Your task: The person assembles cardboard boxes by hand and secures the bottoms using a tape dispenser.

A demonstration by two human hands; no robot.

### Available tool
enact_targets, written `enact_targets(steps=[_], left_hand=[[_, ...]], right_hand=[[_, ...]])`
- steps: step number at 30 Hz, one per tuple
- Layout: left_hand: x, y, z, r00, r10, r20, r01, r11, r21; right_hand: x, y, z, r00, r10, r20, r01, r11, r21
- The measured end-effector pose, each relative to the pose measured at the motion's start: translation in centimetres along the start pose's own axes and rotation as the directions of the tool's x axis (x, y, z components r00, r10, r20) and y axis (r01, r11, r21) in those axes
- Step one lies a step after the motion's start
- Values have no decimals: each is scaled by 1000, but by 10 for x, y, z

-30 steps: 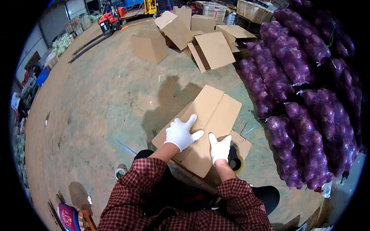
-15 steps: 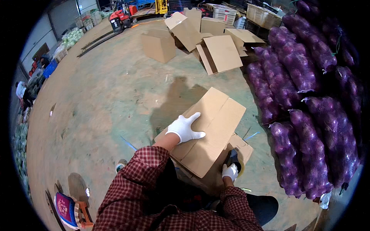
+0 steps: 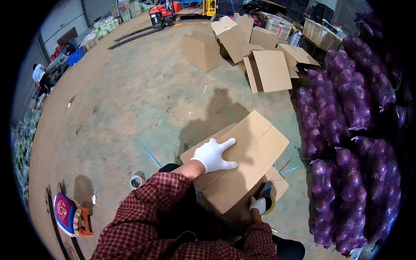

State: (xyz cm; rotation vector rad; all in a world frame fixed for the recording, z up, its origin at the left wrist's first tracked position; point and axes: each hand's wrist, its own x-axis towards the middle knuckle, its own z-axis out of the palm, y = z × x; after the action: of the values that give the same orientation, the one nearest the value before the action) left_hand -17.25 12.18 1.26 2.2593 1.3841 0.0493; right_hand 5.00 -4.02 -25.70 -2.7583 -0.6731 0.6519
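A brown cardboard box (image 3: pixel 247 160) lies on the concrete floor in front of me, its flaps folded shut on top. My left hand (image 3: pixel 213 155), in a white glove, presses flat on the closed flaps with fingers spread. My right hand (image 3: pixel 260 203), also gloved, is low at the box's near right corner, gripping a tape dispenser (image 3: pixel 269 197) with a yellowish roll; the box partly hides it. Both sleeves are red plaid.
Purple mesh sacks (image 3: pixel 346 143) are stacked along the right. Several other cardboard boxes (image 3: pixel 242 47) stand farther back. A tape roll (image 3: pixel 137 181) lies on the floor to my left, a small stool (image 3: pixel 69 214) farther left. A pallet jack (image 3: pixel 158 17) and a person (image 3: pixel 40 76) are far off.
My right hand left the box top and dropped to its near right corner, now holding the tape dispenser. My left hand stays pressed on the flaps.
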Motion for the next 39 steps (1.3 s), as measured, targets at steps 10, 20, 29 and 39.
enact_targets(steps=[10,20,29,39], left_hand=[[-2,-10,4,998,47,-32,-47,999,24],[8,-8,8,997,-7,-75,3,998,-60],[10,-17,14,994,27,-106,-46,982,-182],[45,-34,-16,972,98,213,207,64,-976]], right_hand=[[39,-23,-142,995,45,-94,92,41,995],[-39,-143,-257,802,-592,83,-52,70,996],[-58,-206,-240,716,-676,173,138,381,914],[-48,-201,-240,707,-685,178,149,389,909]])
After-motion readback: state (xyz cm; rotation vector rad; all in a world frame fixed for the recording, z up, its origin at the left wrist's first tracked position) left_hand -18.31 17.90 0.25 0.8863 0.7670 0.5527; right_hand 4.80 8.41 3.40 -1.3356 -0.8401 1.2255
